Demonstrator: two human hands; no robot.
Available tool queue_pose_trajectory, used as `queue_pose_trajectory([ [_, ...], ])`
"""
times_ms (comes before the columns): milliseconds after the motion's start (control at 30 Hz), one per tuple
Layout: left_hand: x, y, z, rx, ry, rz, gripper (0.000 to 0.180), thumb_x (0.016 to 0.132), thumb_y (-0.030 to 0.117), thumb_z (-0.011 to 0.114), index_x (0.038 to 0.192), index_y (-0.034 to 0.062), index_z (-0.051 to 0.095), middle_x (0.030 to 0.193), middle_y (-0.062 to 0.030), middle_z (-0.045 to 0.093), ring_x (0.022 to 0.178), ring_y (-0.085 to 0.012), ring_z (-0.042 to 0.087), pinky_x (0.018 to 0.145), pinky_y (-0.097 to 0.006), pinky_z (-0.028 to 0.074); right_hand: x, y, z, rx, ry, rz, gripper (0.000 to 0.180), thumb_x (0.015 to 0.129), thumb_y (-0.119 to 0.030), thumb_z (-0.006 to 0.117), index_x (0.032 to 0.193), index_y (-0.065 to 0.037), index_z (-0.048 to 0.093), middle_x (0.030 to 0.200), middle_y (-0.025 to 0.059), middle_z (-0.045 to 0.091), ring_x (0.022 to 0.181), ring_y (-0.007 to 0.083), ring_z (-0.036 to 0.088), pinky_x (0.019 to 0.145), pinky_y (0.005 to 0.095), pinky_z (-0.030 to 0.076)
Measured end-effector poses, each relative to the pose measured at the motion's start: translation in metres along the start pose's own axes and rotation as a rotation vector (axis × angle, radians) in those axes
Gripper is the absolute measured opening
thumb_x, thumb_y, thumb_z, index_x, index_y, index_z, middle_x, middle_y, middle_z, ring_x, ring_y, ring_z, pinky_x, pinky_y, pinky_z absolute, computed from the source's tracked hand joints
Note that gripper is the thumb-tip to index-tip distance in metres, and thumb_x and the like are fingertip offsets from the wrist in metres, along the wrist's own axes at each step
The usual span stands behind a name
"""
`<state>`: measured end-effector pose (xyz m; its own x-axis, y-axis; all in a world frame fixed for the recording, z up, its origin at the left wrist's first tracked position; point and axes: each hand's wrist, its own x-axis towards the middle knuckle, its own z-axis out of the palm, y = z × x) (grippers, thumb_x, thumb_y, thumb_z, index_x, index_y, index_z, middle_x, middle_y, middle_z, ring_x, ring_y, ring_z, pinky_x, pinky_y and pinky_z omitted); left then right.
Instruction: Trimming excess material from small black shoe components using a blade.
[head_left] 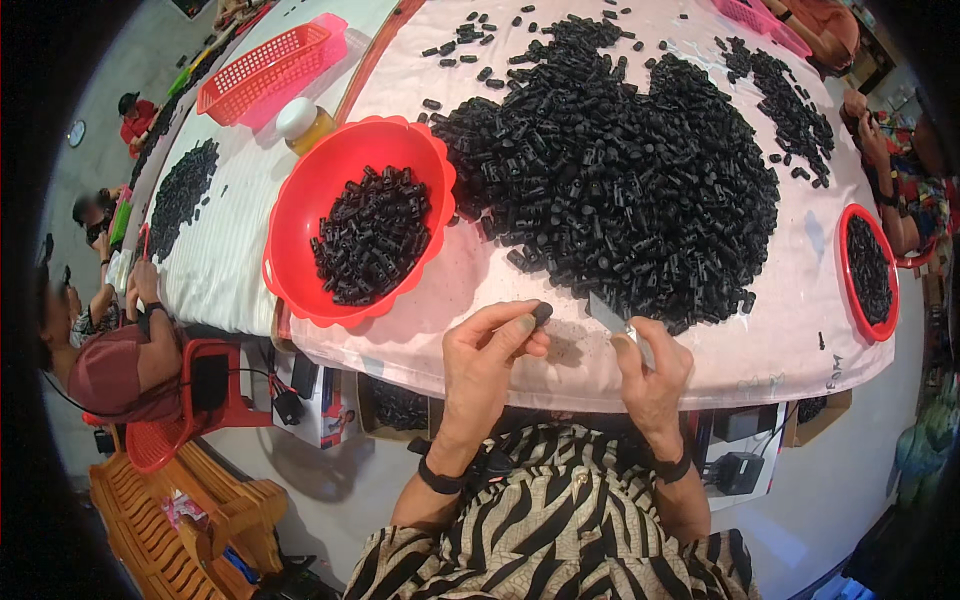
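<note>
Between the thumb and fingers of my left hand [485,365] is a small black plastic part [542,313]. My right hand [653,375] grips a small knife by its handle; the flat pale blade [606,315] points up and left toward the left hand, a gap apart from the part. Just beyond both hands spreads a big heap of the same black parts [620,180] on the pale pink cloth. To the left of the heap a red scalloped bowl [290,235] stands tilted in view, with many black parts [370,235] in it.
A lidded jar [303,125] and a red mesh basket [265,72] lie beyond the bowl. At the right edge sits a red bowl [893,318] of parts. Other people work at both sides. A red chair [150,445] and wooden bench [150,520] stand at lower left.
</note>
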<state>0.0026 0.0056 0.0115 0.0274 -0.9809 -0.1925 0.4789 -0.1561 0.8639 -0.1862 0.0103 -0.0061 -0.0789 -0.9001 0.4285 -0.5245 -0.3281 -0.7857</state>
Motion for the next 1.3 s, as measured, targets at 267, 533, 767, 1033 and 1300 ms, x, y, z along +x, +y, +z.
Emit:
queue_pose_trajectory([
  [267, 0.001, 0.013, 0.001, -0.308, -0.156, -0.238, 0.033, 0.094, 0.011, 0.054, 0.124, -0.0017, 0.054, 0.098, -0.0096, 0.062, 0.08, -0.0121, 0.058, 0.074, -0.024, 0.048, 0.003, -0.006, -0.003, 0.003, -0.037, -0.007, 0.019, 0.081, -0.01, 0.07, 0.089, 0.004, 0.06, 0.066, 0.0123, 0.061, 0.052, 0.0201, 0.058, 0.044, 0.0295, 0.042],
  [533, -0.002, 0.013, 0.005, -0.217, -0.117, -0.238, 0.03, 0.093, 0.009, 0.055, 0.12, -0.0024, 0.055, 0.096, -0.0099, 0.062, 0.08, -0.0118, 0.059, 0.073, -0.023, 0.048, 0.012, -0.009, 0.005, 0.105, -0.117, 0.044, 0.018, 0.081, -0.008, 0.068, 0.091, 0.004, 0.06, 0.069, 0.0132, 0.062, 0.054, 0.0203, 0.061, 0.046, 0.0294, 0.045],
  [767, 0.0, 0.008, 0.01, -0.003, -0.069, -0.157, 0.022, 0.087, 0.005, 0.059, 0.108, -0.0011, 0.058, 0.091, -0.011, 0.065, 0.073, -0.0143, 0.062, 0.062, -0.022, 0.05, 0.01, -0.004, 0.004, 0.107, -0.12, 0.012, 0.016, 0.08, -0.009, 0.067, 0.09, 0.003, 0.061, 0.07, 0.0137, 0.062, 0.055, 0.0213, 0.062, 0.046, 0.0297, 0.045],
  [1033, 0.006, 0.005, 0.008, -0.051, -0.054, -0.23, 0.018, 0.091, 0.011, 0.055, 0.104, -0.0008, 0.06, 0.088, -0.0116, 0.065, 0.068, -0.0136, 0.061, 0.059, -0.021, 0.049, 0.016, -0.005, 0.003, 0.131, -0.157, -0.04, 0.014, 0.08, -0.008, 0.067, 0.088, 0.002, 0.061, 0.07, 0.0125, 0.063, 0.055, 0.0207, 0.062, 0.046, 0.0295, 0.046],
  [1300, 0.008, -0.002, 0.0, -0.119, -0.057, -0.262, 0.02, 0.092, 0.014, 0.056, 0.106, -0.0002, 0.061, 0.087, -0.0116, 0.065, 0.066, -0.0129, 0.06, 0.059, -0.021, 0.049, 0.015, -0.009, 0.004, 0.123, -0.131, -0.079, 0.015, 0.079, -0.007, 0.068, 0.088, 0.003, 0.061, 0.068, 0.0123, 0.062, 0.053, 0.0198, 0.062, 0.045, 0.0291, 0.046],
])
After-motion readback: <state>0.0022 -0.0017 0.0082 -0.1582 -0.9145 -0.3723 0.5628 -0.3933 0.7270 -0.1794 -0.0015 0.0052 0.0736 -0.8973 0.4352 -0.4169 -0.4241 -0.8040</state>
